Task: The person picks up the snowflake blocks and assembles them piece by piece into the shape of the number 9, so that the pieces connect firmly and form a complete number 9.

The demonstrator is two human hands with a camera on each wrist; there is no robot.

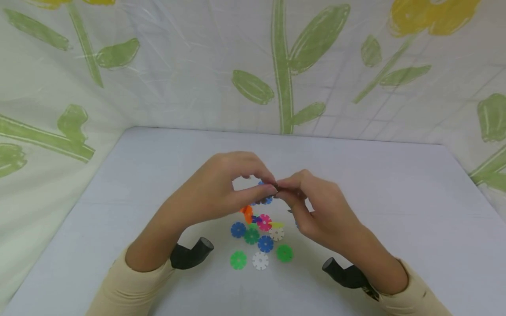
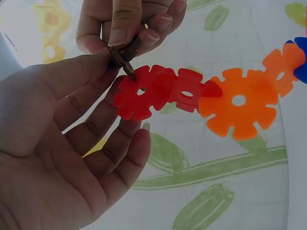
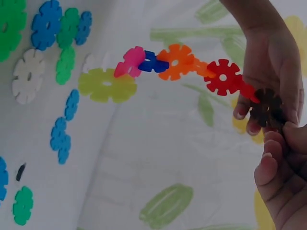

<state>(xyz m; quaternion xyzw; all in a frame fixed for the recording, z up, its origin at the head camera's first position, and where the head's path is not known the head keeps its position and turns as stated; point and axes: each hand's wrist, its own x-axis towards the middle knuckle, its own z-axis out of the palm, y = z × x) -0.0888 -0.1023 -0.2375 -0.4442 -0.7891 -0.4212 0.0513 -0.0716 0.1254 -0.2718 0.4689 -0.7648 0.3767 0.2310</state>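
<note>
In the head view my left hand (image 1: 215, 188) and right hand (image 1: 322, 210) meet fingertip to fingertip above the table. Between them is a dark brown notched disc (image 3: 265, 106), pinched by the left thumb and finger and joined to the end of a chain. Seen from the left wrist, my right fingers pinch a second dark brown piece (image 2: 133, 47) against it; its shape is mostly hidden. The chain hangs from there: red discs (image 2: 140, 93), orange discs (image 2: 238, 103), a blue disc (image 3: 153, 62), a pink disc (image 3: 131, 62) and a yellow-green disc (image 3: 107, 85).
Loose notched discs lie on the white table (image 1: 118, 210) below the hands, among them a green disc (image 1: 284, 253), a white disc (image 1: 260, 260) and a blue disc (image 1: 238, 229). Behind the table hangs a white curtain (image 1: 189, 79) with painted flowers.
</note>
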